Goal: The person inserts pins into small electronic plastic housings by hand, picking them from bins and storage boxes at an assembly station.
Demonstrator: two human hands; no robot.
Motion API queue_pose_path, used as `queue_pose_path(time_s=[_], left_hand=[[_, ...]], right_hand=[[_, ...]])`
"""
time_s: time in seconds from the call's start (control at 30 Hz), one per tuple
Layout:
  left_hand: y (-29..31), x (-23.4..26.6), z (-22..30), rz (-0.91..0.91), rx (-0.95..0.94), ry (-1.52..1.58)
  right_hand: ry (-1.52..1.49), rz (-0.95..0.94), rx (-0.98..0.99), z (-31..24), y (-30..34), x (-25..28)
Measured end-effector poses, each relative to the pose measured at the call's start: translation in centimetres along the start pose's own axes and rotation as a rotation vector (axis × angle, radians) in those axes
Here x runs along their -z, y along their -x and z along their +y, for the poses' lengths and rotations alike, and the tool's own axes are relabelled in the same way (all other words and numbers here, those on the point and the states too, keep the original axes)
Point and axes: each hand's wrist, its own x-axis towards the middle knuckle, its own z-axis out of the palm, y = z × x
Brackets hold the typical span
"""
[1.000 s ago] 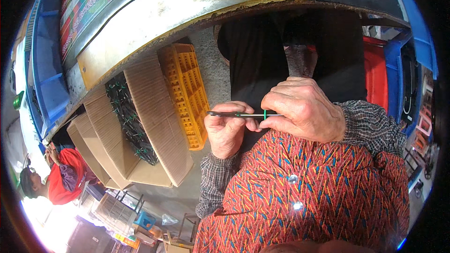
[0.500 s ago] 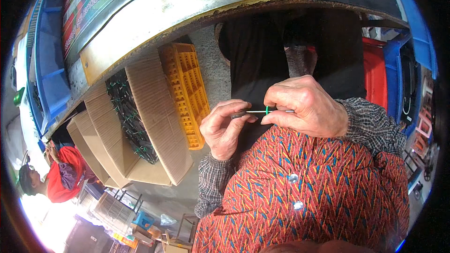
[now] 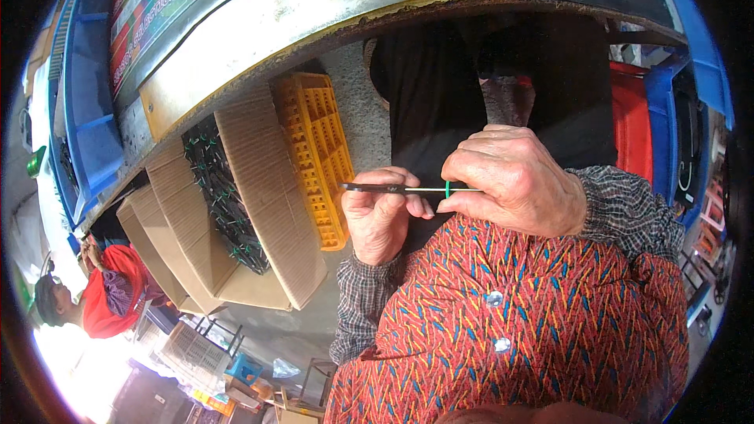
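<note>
My left hand is closed on the flat black handle of a slim tool, whose far end sticks out left past the fingers. A thin pale shaft runs level from the handle toward my right hand. There, thumb and forefinger are pinched round the shaft beside a small green ring. The shaft's right end is mostly hidden in that hand. Both hands are in front of my patterned red apron. I cannot make out the exact kind of tool.
Left of my hands stands an open cardboard box holding many black pieces with green bits. A yellow plastic crate is beside it. The metal-edged table spans the top. Another person in red is at far left.
The black handle has turned in my left fingers and now juts out to the left, where before it was mostly tucked between them. My right hand keeps its pinch by the green ring.
</note>
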Motion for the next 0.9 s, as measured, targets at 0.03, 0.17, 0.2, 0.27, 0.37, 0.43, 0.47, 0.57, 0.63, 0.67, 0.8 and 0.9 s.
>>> queue_pose_path(time_s=[0.03,0.17,0.2,0.27,0.37,0.43,0.47,0.57,0.63,0.67,0.8,0.9], left_hand=[[0.1,0.0,0.0,0.001,0.001,-0.002],[0.1,0.2,-0.3,-0.003,0.021,0.065],[0.0,0.3,-0.4,-0.016,0.021,0.073],[0.0,0.3,-0.4,-0.013,0.030,0.079],[0.1,0.3,-0.3,-0.008,0.030,0.079],[0.1,0.3,-0.3,-0.009,0.025,0.078],[0.1,0.3,-0.3,-0.004,0.029,0.075],[0.1,0.2,-0.4,0.001,0.032,0.064],[0.1,0.1,-0.3,0.001,0.030,0.055],[0.1,0.1,-0.3,0.002,0.030,0.049],[-0.1,0.2,-0.3,-0.009,0.015,0.009],[-0.1,0.2,-0.3,-0.011,0.010,0.004]], right_hand=[[0.011,-0.004,0.017,0.0,0.0,-0.1],[0.010,0.005,0.021,0.2,0.1,-0.5],[0.011,0.006,0.018,0.2,0.1,-0.5],[0.002,0.013,0.009,0.2,0.1,-0.6],[-0.012,0.007,0.000,0.3,0.0,-0.8],[-0.012,0.007,-0.003,0.3,-0.1,-0.8],[-0.011,0.008,-0.005,0.3,-0.1,-0.9],[-0.027,0.020,-0.007,0.4,-0.1,-1.0],[-0.028,0.023,-0.005,0.4,-0.1,-1.1],[-0.027,0.028,-0.005,0.5,-0.1,-1.1],[-0.015,0.023,-0.008,0.6,0.0,-1.2],[-0.008,0.021,-0.015,0.6,0.0,-1.1]])
